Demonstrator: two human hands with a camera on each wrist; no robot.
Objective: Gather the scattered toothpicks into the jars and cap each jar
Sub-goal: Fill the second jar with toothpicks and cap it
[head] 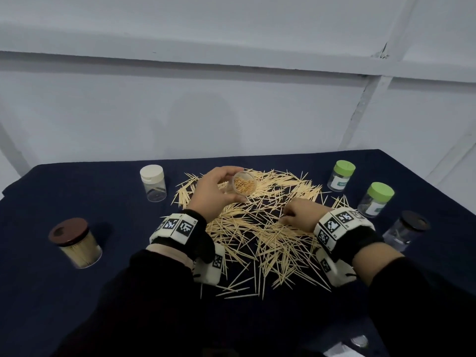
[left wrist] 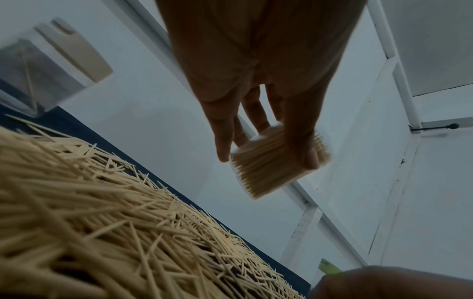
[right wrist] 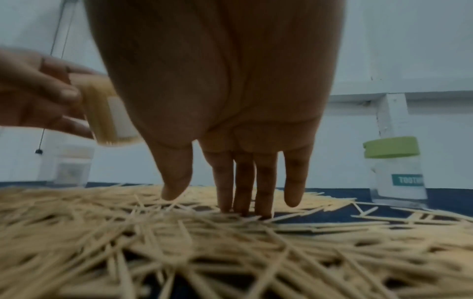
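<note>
Left hand (head: pixel 215 193) curled, right hand (head: pixel 301 212) fingers down

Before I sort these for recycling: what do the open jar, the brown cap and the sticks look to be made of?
The open jar: clear, glossy, likely plastic; the sticks inside show through its wall. The brown cap: opaque, smooth, moulded, probably plastic. The sticks: pale, matt, thin with pointed ends, likely wood or bamboo; I cannot tell which.

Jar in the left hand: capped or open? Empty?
Open and nearly full. The jar in the left hand has no cap, and the head view looks straight into its mouth at packed toothpick ends.
</note>
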